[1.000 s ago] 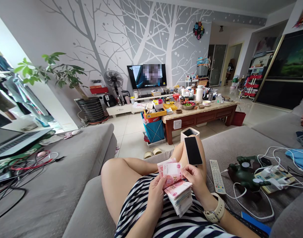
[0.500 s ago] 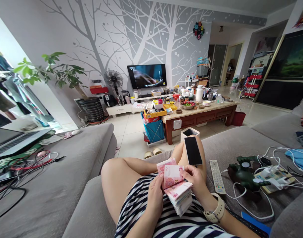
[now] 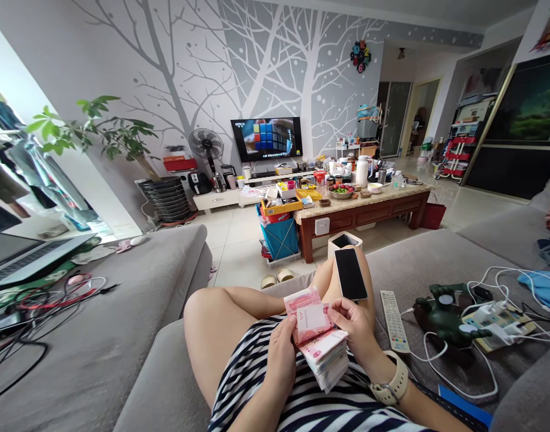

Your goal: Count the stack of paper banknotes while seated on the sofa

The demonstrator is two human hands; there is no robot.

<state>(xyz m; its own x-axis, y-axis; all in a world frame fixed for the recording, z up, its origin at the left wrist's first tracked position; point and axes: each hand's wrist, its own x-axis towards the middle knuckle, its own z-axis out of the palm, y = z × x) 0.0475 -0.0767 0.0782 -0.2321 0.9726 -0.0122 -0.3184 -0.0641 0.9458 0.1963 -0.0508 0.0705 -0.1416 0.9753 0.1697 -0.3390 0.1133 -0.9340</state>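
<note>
A thick stack of pink and white banknotes lies over my striped lap, between my two hands. My left hand is closed on the stack's left edge, thumb on top. With thumb and forefinger, my right hand pinches the right edge of a raised banknote. Behind it another pink note sticks up, leaning away from me. A pale watch is on my right wrist. Just beyond the hands, a black-screened phone rests on my leg.
Right of me on the grey sofa lie a remote control, a dark green figure-shaped object and a power strip with white cables. A laptop and tangled cords are at left. Ahead stands a cluttered coffee table.
The raised banknote in my right hand has shifted slightly and tilted, showing more of its white, pale side lower down. The television picture has changed. My left hand stays in place.
</note>
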